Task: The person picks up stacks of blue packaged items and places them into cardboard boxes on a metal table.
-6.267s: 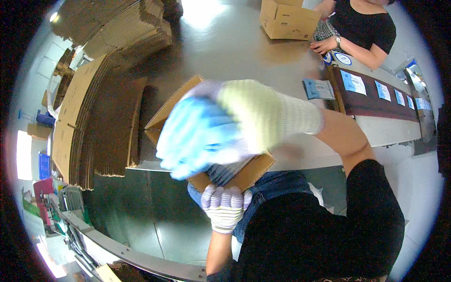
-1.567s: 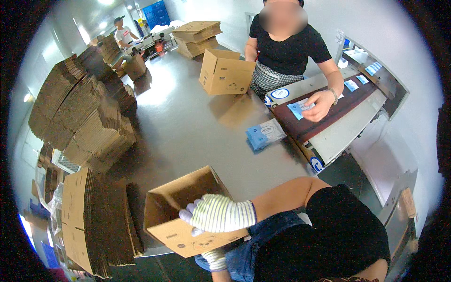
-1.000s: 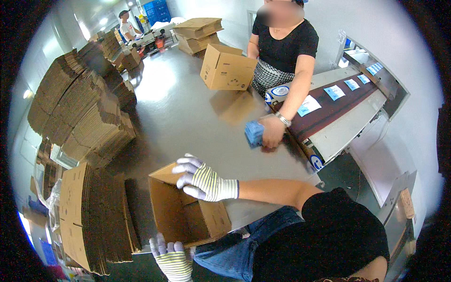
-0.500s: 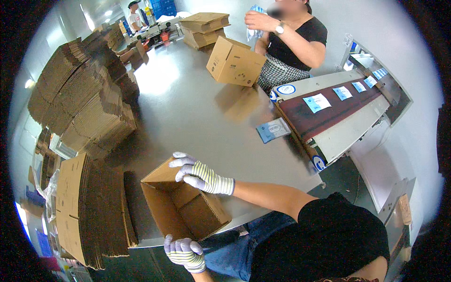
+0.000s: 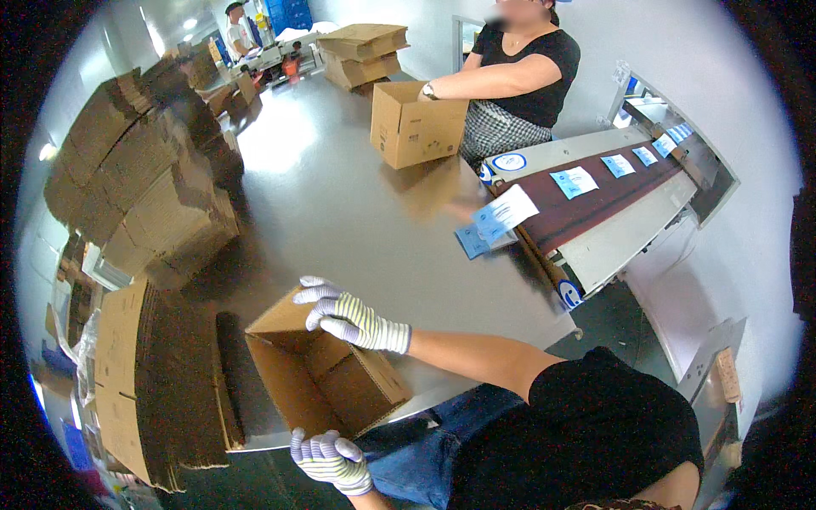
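Observation:
An open cardboard box (image 5: 293,374) lies before me at the table's front edge, its opening turned toward me and nothing visible inside. My right hand (image 5: 348,319), in a striped white and yellow-green knit glove, grips the box's upper side, fingers over the rim. At the lower rim, my left hand (image 5: 331,459) in a matching glove has its fingers curled on the cardboard edge. Left of the box stands a bundle of flat folded cartons (image 5: 174,387).
Tall stacks of flattened cartons (image 5: 144,187) line the left of the metal table (image 5: 314,229). A conveyor (image 5: 586,200) at right carries blue-and-white packets. One packet (image 5: 506,212) overlaps another at its end. Across the table, a co-worker (image 5: 527,76) reaches into a second box (image 5: 416,132).
The co-worker's raised hand has gone down into the second box, which now stands more upright. Another packet has come off the belt onto the one below. My hands keep their hold.

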Demonstrator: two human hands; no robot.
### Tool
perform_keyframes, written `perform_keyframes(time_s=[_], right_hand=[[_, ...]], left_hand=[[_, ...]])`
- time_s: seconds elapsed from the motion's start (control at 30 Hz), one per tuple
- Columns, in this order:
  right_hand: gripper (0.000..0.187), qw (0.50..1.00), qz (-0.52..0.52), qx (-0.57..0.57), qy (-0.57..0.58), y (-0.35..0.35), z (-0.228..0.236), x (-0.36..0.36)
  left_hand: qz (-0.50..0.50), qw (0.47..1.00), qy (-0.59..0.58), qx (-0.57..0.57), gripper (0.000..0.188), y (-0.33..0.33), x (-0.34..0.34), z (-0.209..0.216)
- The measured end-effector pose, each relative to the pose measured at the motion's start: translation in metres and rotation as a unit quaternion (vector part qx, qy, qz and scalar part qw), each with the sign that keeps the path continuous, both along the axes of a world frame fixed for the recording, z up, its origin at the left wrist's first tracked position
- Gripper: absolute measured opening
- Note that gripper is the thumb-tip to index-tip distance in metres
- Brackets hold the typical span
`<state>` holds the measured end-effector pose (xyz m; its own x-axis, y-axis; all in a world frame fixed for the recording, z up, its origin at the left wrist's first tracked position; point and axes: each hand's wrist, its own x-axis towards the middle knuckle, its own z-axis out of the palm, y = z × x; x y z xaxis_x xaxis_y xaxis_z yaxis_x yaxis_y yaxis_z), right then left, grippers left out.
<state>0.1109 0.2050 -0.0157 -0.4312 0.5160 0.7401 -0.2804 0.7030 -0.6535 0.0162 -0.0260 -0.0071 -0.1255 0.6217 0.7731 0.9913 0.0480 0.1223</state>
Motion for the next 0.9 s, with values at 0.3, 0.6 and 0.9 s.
perform_keyframes(time_s=[0.3, 0.6, 0.9], right_hand=[[0.010, 1.000, 0.012, 0.023, 0.003, 0.009, -0.004, -0.004], [0.010, 1.000, 0.002, 0.027, 0.015, 0.008, -0.009, -0.007], [0.009, 1.000, -0.008, 0.020, 0.018, 0.006, -0.009, -0.005]], left_hand=[[0.003, 0.999, 0.027, 0.034, 0.023, 0.006, 0.001, 0.002], [-0.018, 0.999, 0.016, 0.033, 0.018, 0.005, -0.001, 0.000], [-0.010, 0.999, 0.028, 0.039, 0.018, 0.006, 0.001, 0.001]])
